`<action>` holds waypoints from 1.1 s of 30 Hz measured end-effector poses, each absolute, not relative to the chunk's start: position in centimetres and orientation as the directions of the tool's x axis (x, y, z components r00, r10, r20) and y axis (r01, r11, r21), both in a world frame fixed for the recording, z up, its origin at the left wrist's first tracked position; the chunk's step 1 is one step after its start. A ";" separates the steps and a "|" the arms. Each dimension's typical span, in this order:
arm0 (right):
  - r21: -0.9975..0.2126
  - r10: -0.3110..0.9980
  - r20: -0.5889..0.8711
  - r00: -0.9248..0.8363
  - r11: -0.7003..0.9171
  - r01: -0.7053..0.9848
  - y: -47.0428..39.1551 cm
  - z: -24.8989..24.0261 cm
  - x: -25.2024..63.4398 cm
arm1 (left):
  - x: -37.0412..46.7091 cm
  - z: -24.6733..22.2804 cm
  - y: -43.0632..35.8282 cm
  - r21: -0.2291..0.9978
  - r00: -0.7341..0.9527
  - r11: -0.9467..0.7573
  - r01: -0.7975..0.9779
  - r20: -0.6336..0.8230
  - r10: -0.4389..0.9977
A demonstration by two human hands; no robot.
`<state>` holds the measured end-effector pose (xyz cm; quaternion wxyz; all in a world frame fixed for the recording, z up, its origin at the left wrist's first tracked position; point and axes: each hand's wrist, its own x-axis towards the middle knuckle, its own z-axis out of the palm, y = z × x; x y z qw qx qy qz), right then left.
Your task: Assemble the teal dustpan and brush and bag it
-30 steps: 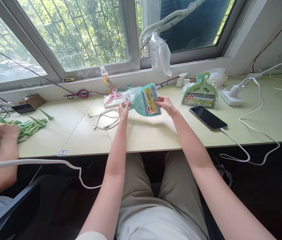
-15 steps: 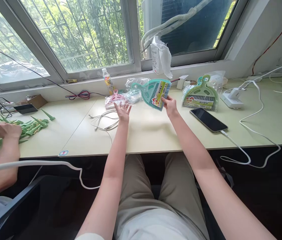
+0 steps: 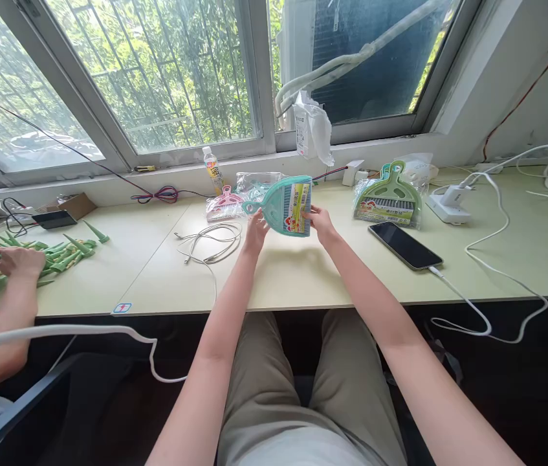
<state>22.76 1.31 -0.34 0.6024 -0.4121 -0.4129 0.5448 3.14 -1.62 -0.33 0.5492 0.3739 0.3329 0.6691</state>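
A small teal dustpan set with a colourful label is held upright above the desk, its handle pointing left. My left hand grips its lower left edge and my right hand grips its right edge. Behind it lie a clear plastic wrapper and a pink dustpan set in its bag. A green dustpan set in its bag lies to the right.
A black phone on a white cable lies at right, beside a white charger. Loose white cables lie at left. A drink bottle stands by the window. A co-worker's hand rests on green cones at far left.
My right hand lifted the teal dustpan out of its clear wrapper, which now lies behind. My left hand let go, then took hold of the dustpan's left side again.
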 end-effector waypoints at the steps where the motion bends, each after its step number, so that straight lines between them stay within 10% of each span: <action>1: -0.947 0.999 0.019 0.036 0.029 -0.321 1.3 -0.3 22.7 | 3.1 -0.3 -1.6 0.859 -0.118 -0.158 -0.487 0.114 0.986; 24: -0.908 0.995 0.047 0.091 0.081 -0.412 0.0 -0.2 20.2 | 5.3 -1.1 -2.3 0.898 0.233 0.034 -0.438 0.077 0.969; 33: -0.882 0.998 -0.017 0.064 0.015 -0.470 -0.5 -0.6 19.1 | 6.0 -2.0 -1.3 0.932 -0.075 -0.101 -0.349 0.080 0.994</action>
